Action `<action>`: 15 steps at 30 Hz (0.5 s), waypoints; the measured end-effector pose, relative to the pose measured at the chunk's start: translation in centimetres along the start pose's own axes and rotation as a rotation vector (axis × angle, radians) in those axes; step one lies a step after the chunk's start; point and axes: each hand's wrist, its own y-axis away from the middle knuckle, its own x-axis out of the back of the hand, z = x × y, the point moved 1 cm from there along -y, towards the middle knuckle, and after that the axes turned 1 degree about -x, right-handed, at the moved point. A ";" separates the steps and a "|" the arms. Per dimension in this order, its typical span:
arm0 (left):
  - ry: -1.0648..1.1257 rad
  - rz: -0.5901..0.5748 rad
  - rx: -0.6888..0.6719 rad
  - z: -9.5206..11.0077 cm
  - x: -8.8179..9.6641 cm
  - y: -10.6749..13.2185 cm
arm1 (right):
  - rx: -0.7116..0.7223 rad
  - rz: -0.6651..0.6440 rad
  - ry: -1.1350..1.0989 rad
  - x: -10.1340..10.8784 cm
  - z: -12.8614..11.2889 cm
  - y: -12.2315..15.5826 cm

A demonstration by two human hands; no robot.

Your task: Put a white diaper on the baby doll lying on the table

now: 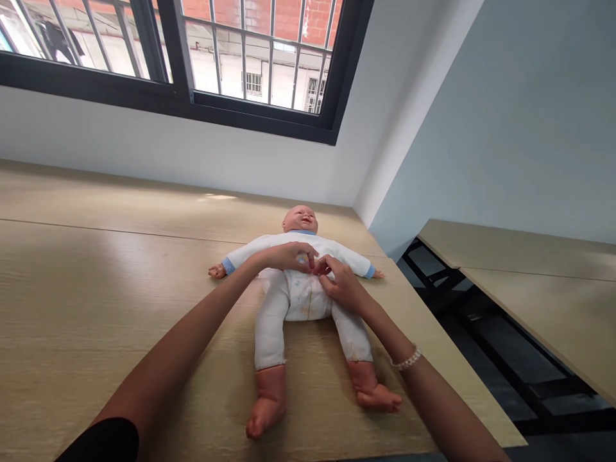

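A baby doll [301,219] lies on its back on the wooden table, head toward the window and feet toward me. It wears a white top [262,245] with a blue collar and blue cuffs. Round its hips is a white printed diaper [305,301]. My left hand [292,255] reaches over the doll's belly, its fingers pinched at the diaper's upper front. Close beside it, my right hand [341,281] pinches the same area from the right. The fingertips of both hands nearly meet and partly hide what they grip.
The light wooden table [120,289] ends at an edge just right of the doll. Past a gap, a second table [543,276] with a dark metal frame stands to the right. A barred window [260,58] is set in the wall behind.
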 end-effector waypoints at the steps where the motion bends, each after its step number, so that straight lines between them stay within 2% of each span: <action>1: -0.037 -0.032 0.043 0.4 0.7 0.5 | 0.007 -0.006 0.021 -0.1 0.0 0.1; 5: -0.170 -0.032 0.264 1.4 3.9 2.9 | 0.043 0.009 0.076 -0.2 -0.3 0.4; 8: -0.234 -0.010 0.367 1.6 5.4 4.2 | 0.094 0.072 0.062 0.2 -0.9 0.3; 11: -0.205 -0.059 0.387 1.6 5.6 4.6 | 0.145 0.083 0.062 0.6 -1.7 -0.6; 15: -0.077 -0.153 0.372 1.4 4.8 4.3 | 0.241 -0.122 0.118 -0.2 -2.6 -2.6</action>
